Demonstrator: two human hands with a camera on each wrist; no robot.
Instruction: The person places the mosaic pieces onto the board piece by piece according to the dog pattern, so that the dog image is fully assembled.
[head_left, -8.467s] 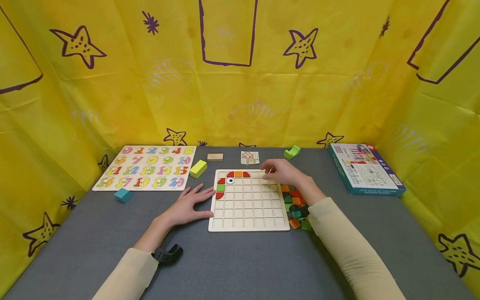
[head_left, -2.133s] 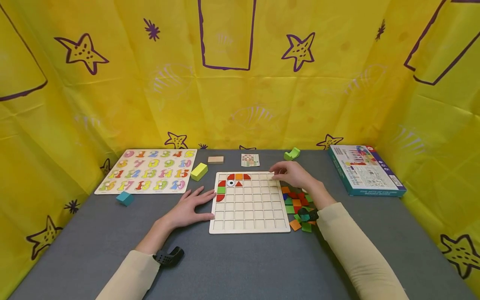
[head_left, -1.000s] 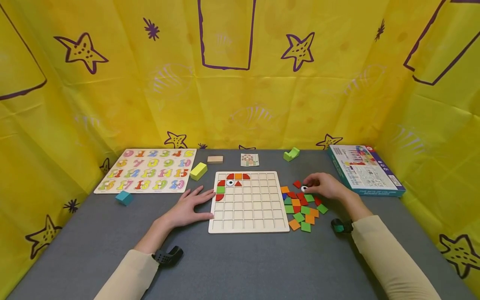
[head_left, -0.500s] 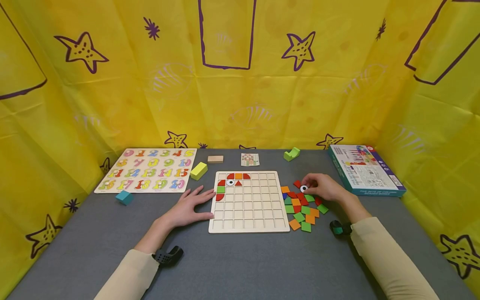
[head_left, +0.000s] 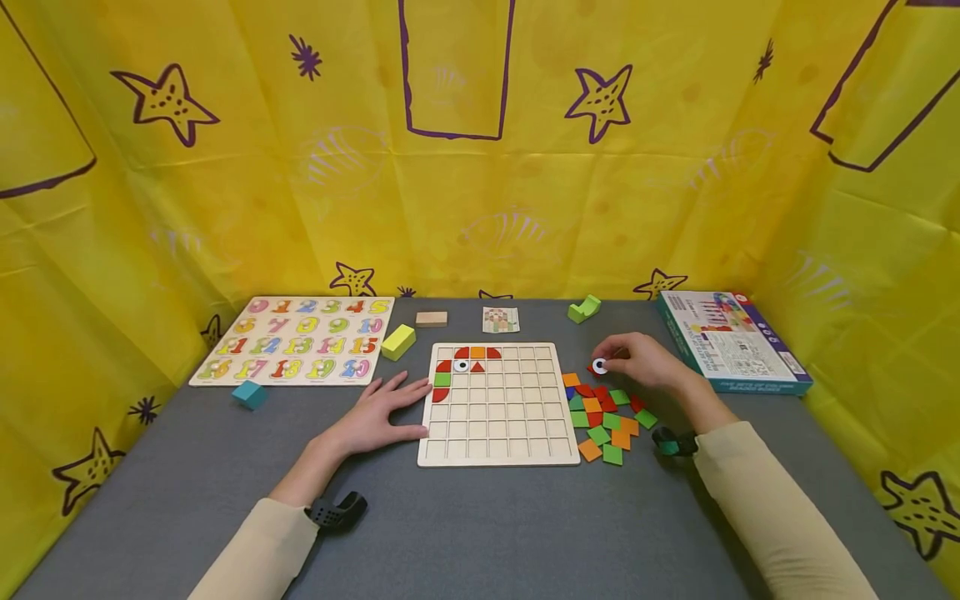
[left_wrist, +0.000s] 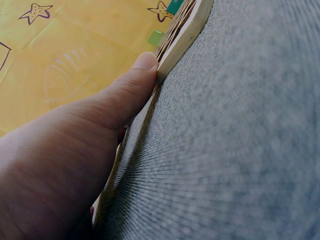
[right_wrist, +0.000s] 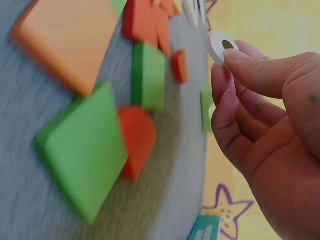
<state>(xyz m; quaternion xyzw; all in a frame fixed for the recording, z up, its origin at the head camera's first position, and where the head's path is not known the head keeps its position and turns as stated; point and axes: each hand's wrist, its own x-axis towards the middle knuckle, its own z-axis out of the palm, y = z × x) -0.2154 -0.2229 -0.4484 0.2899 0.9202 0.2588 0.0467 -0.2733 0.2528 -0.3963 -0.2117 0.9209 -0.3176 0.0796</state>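
Note:
Between thumb and fingers my right hand (head_left: 643,362) pinches a round white eye piece (right_wrist: 223,46) with a black pupil, held above the table just beyond the loose pieces. My left hand (head_left: 378,412) lies with fingers spread at the left edge of the wooden grid board (head_left: 498,417); in the left wrist view its thumb touches the board's side. In the board's upper left cells sit red rounded pieces, an orange square (head_left: 477,352), a green square (head_left: 442,379), another eye piece (head_left: 461,366) and a red triangle (head_left: 477,367).
Loose green, orange, red and blue pieces (head_left: 611,422) lie right of the board. Behind it are a pattern card (head_left: 500,320), a wooden block (head_left: 431,318) and a green curved block (head_left: 583,308). A number board (head_left: 292,342), yellow block (head_left: 398,342) and teal block (head_left: 249,395) lie left; a box (head_left: 731,340) right.
A red triangle has appeared on the board beside the eye piece. My right hand went from the board to the loose pieces and has lifted an eye piece up and leftward. My left hand stays put.

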